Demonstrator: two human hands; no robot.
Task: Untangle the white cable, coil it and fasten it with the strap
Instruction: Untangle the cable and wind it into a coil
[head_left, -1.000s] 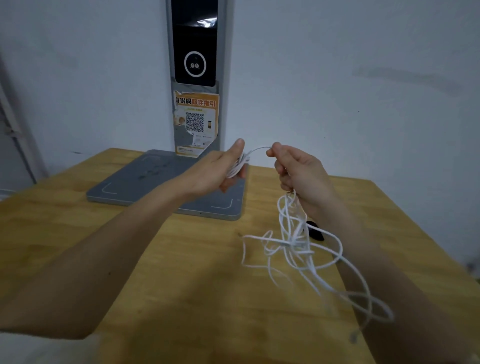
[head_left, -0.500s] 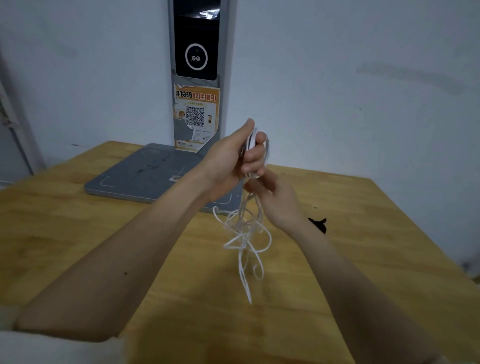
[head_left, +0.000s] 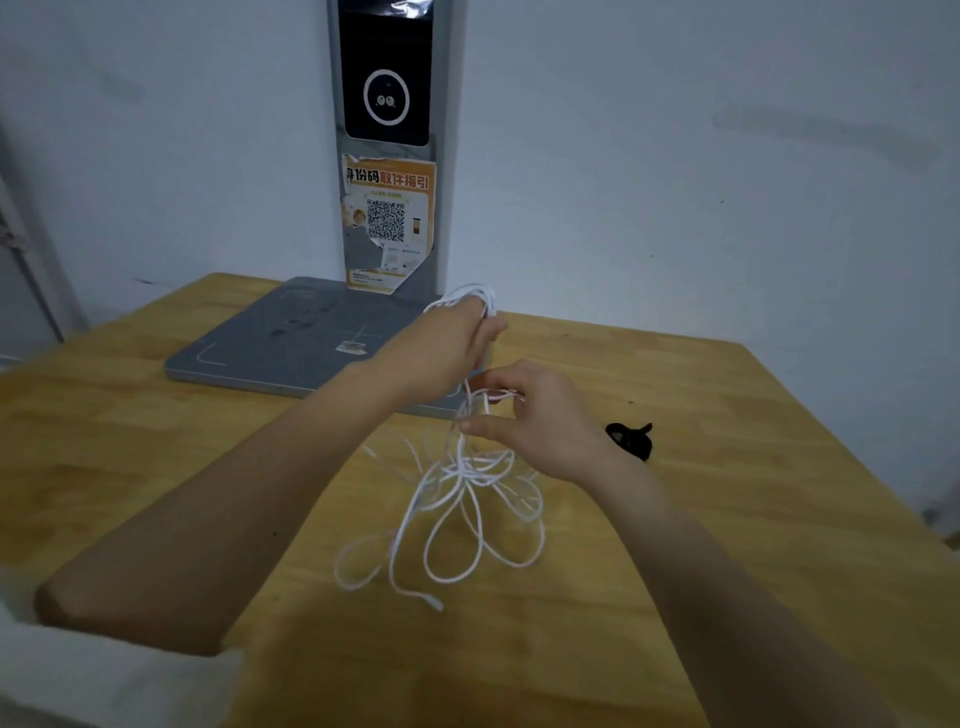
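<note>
1. The thin white cable (head_left: 462, 499) is partly wound and partly loose: a few turns sit round the far end of the left hand (head_left: 447, 338), and from there a strand drops down past the right hand (head_left: 535, 415) into a heap of open loops.
2. The loose loops lie spread on the yellowish wooden worktop (head_left: 727, 519) between the two forearms, crossing over one another just below the right hand, so that part is a tangle.
3. The run from the wound turns to the heap goes roughly from far to near; the longest loops stretch toward the camera, and one free end with a small plug lies nearest, pointing near and right.
4. The left hand's fingers are curled with the wound turns about them, holding the cable.
5. The right hand's thumb and fingers pinch the strands just under the left hand.
6. The small black strap (head_left: 631, 440) lies on the worktop just right of the right wrist, apart from the cable.
7. Behind the hands a flat grey base plate (head_left: 270, 338) rests on the worktop, with a grey upright post (head_left: 389, 130) bearing an orange sticker.
</note>
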